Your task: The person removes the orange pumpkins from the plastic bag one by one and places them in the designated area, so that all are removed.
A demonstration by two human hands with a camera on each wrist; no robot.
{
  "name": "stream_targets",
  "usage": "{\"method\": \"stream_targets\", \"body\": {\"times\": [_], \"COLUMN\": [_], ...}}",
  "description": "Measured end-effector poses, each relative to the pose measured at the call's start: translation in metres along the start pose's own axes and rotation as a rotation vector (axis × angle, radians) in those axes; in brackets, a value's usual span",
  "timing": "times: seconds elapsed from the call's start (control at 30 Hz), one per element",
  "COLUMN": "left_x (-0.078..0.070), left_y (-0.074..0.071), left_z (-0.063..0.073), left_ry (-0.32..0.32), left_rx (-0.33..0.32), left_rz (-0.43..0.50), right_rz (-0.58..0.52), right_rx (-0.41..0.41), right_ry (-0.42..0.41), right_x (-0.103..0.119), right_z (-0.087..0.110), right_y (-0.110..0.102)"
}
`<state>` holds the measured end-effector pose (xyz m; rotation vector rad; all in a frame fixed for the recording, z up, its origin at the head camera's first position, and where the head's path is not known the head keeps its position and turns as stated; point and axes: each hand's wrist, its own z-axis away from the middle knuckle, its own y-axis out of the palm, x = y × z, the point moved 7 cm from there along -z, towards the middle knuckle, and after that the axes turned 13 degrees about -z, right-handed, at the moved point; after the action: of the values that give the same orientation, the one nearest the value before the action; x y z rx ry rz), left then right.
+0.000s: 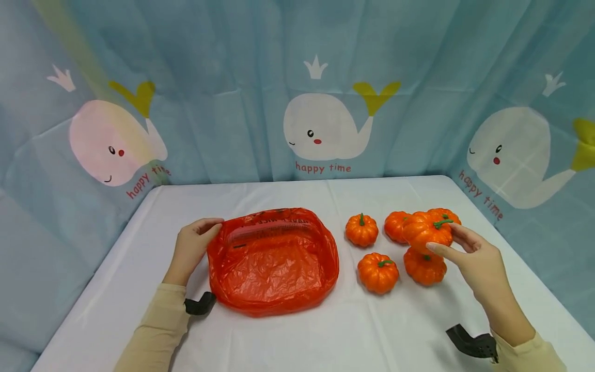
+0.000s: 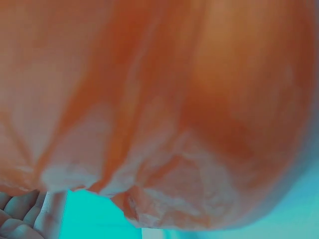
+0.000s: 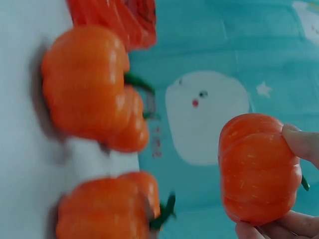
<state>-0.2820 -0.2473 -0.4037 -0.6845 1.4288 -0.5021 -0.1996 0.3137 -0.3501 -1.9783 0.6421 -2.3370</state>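
My right hand [image 1: 481, 263] grips a small orange toy pumpkin [image 1: 425, 231] with a green stem, thumb on one side and fingers on the other. In the right wrist view the held pumpkin [image 3: 259, 169] is raised off the table. It overlaps other pumpkins in the head view, one behind it and another pumpkin [image 1: 425, 267] below. At the left, a red plastic bag [image 1: 274, 266] lies with its mouth spread wide. My left hand [image 1: 192, 248] pinches the bag's upper left rim. Up close, the bag [image 2: 164, 99] fills most of the left wrist view, with curled fingers [image 2: 22, 209] at its lower left.
Between the bag and the right hand, a pumpkin [image 1: 361, 230] sits farther back and another pumpkin [image 1: 378, 274] nearer. Two more, one pumpkin [image 1: 395, 226] and one pumpkin [image 1: 446, 214], are partly hidden. A blue whale-print curtain [image 1: 232, 129] surrounds the white table [image 1: 279, 343].
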Motion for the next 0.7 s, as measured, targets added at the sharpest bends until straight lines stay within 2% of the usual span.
{"method": "stream_targets", "body": {"times": [0.27, 0.43, 0.7], "left_x": [0.001, 0.002, 0.000], "left_y": [-0.003, -0.003, -0.004], "left_z": [0.000, 0.001, 0.000], "left_ry": [-0.003, -0.013, -0.004], "left_rx": [-0.012, -0.006, -0.021], "left_rz": [0.004, 0.004, 0.009], "right_rz": [0.006, -0.006, 0.027], "right_rx": [-0.110, -0.130, -0.151], "right_ry": [0.087, 0.147, 0.178], "right_x": [-0.028, -0.048, -0.067], "right_z": [-0.019, -0.029, -0.033], "right_y": [-0.038, -0.049, -0.062]}}
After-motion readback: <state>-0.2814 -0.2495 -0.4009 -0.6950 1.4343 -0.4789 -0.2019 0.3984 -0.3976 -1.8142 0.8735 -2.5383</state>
